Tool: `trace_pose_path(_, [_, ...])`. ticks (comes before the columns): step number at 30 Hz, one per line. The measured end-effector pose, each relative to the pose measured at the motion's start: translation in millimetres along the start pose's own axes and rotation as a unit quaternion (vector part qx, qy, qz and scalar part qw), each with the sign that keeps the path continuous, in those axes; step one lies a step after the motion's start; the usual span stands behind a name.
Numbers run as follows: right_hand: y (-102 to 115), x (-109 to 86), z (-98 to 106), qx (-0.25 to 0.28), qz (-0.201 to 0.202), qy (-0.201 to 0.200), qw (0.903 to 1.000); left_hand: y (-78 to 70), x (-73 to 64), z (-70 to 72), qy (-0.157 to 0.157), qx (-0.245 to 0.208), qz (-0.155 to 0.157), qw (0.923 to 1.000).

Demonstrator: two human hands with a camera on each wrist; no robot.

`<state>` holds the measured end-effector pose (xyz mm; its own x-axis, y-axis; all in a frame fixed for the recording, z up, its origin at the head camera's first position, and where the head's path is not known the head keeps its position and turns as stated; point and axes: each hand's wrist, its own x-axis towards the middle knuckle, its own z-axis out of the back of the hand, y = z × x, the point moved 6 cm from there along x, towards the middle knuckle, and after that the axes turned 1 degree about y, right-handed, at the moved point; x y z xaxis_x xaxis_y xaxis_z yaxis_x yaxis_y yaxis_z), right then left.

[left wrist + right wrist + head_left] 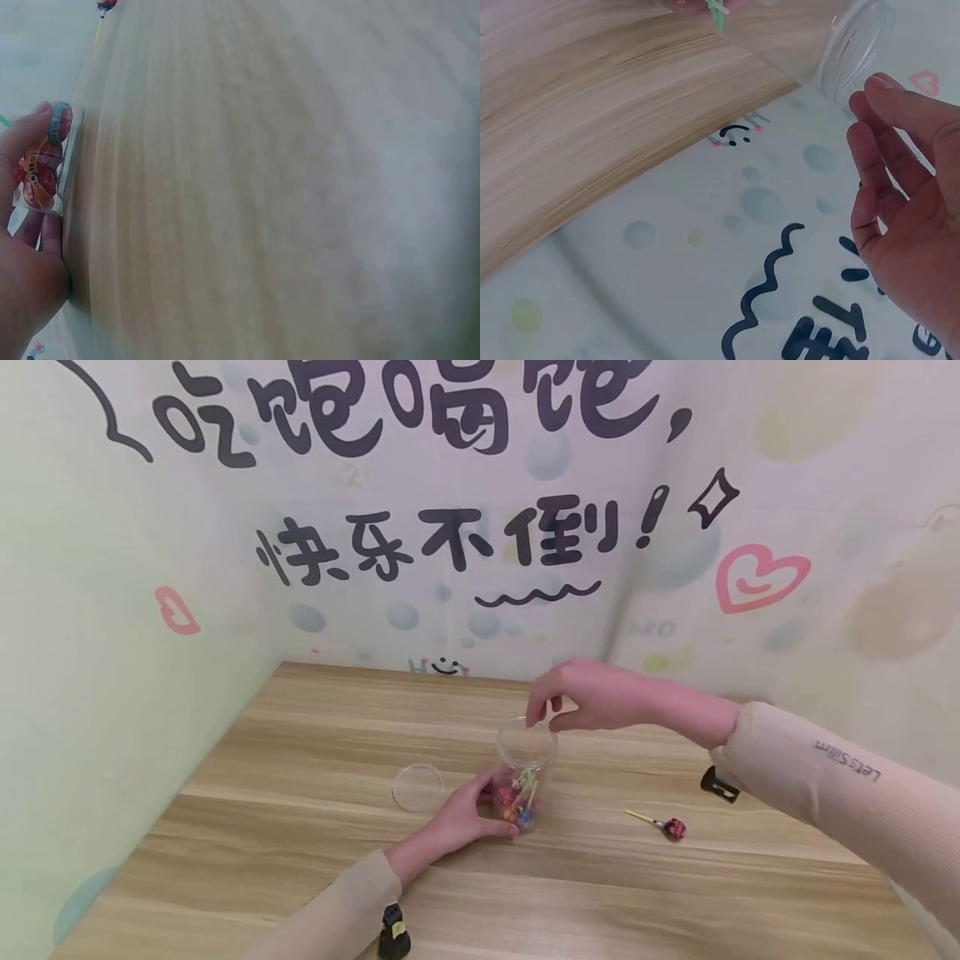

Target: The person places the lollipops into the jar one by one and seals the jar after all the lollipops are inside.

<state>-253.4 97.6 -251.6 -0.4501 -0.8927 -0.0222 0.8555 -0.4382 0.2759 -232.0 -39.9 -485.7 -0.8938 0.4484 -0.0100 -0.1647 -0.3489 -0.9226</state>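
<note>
A clear plastic jar (546,777) stands upright on the table, its mouth uncovered. Several wrapped lollipops (509,806) lie in the bottom, sticks leaning upward. My left hand (459,820) grips the jar low on its left side, thumb in front. In the left wrist view, red, orange and blue candy wrappers (39,176) show behind the clear wall. My right hand (592,696) hovers at the jar's rim, fingers loosely bent downward with nothing between them. The right wrist view shows that hand (911,172) beside the jar's rim (855,49).
A round clear lid (418,787) lies flat left of the jar. One red-wrapped lollipop (673,829) with a yellow stick lies to the right on the wooden table (315,760). Behind the table rises a printed wall (420,610) with dark lettering.
</note>
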Motion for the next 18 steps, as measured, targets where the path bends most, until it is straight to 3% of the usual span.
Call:
trace_pose_path(9, [-21, -29.3, 8, 0.019, -0.029, -0.044, 0.9984, -1.9, 1.5, -0.5, 0.002, -0.004, -0.005, 1.0])
trace_pose_path(18, [-36, -59.3, 1, 0.003, -0.081, -0.046, 0.9957, -3.2, 0.5, 0.2, 0.001, 0.007, -0.007, 0.9999])
